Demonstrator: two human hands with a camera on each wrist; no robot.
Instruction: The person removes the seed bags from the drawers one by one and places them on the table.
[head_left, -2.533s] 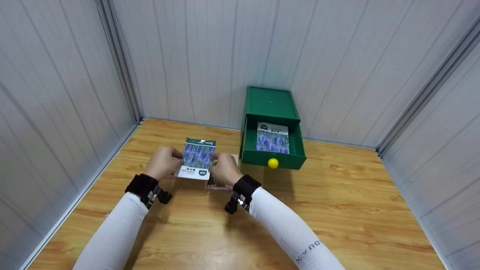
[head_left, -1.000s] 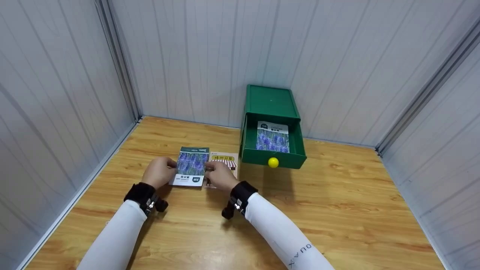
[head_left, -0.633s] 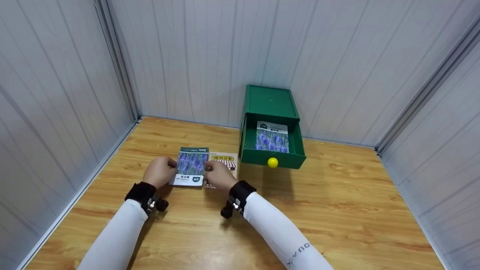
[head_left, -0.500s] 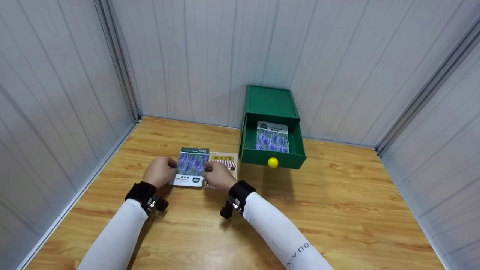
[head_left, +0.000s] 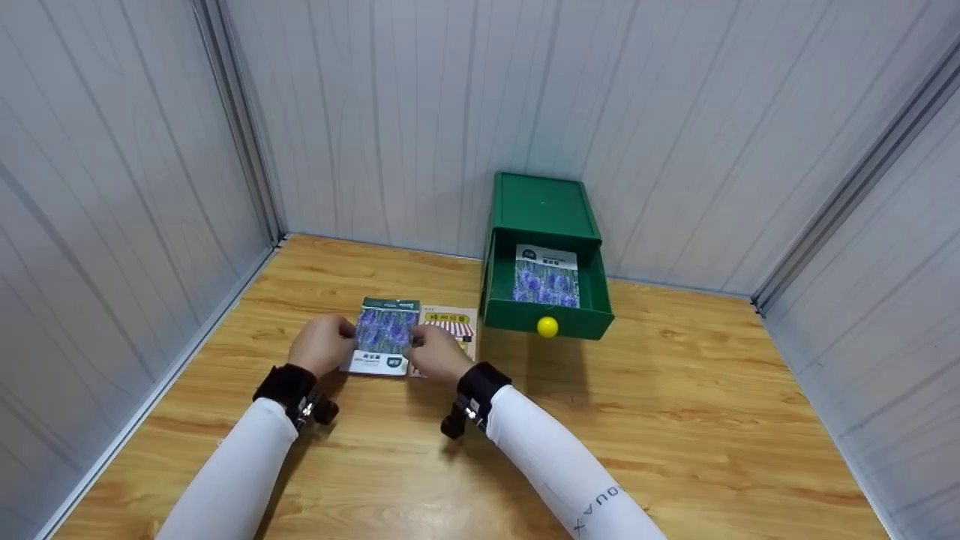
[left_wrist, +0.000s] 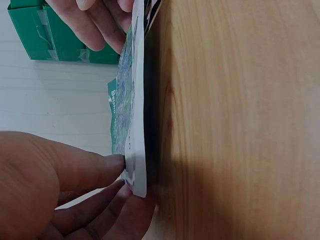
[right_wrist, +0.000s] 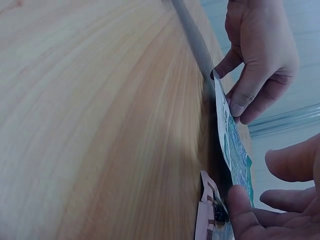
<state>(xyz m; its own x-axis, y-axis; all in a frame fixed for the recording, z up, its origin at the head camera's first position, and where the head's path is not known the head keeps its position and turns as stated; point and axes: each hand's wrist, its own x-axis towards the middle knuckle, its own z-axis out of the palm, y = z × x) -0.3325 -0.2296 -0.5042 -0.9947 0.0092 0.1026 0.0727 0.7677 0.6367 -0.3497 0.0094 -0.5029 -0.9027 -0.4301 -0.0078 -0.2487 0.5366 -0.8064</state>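
A seed packet [head_left: 385,330] with purple flowers, a green top and a white lower band lies between the hands, close over the table. My left hand [head_left: 321,346] pinches its left edge; in the left wrist view the thumb [left_wrist: 95,167] is on the printed face, fingers beneath. At the opposite edge is my right hand [head_left: 441,354]. The right wrist view shows its thumb [right_wrist: 290,160] apart from the packet, with a fingertip at the packet's edge. A beige packet [head_left: 454,319] with a striped awning print lies alongside, partly covered by the right hand.
Behind and to the right stands a green drawer box [head_left: 541,206], its drawer [head_left: 585,325] pulled out by a yellow knob [head_left: 547,327]. Inside lies another purple-flower packet [head_left: 546,283]. Pale panel walls [head_left: 390,135] close off the back and sides of the wooden table [head_left: 675,420].
Both hands have lowered the purple-flower packet from a raised, tilted pose down beside the beige packet, whose awning print now shows. Over the last half second the hands have barely moved.
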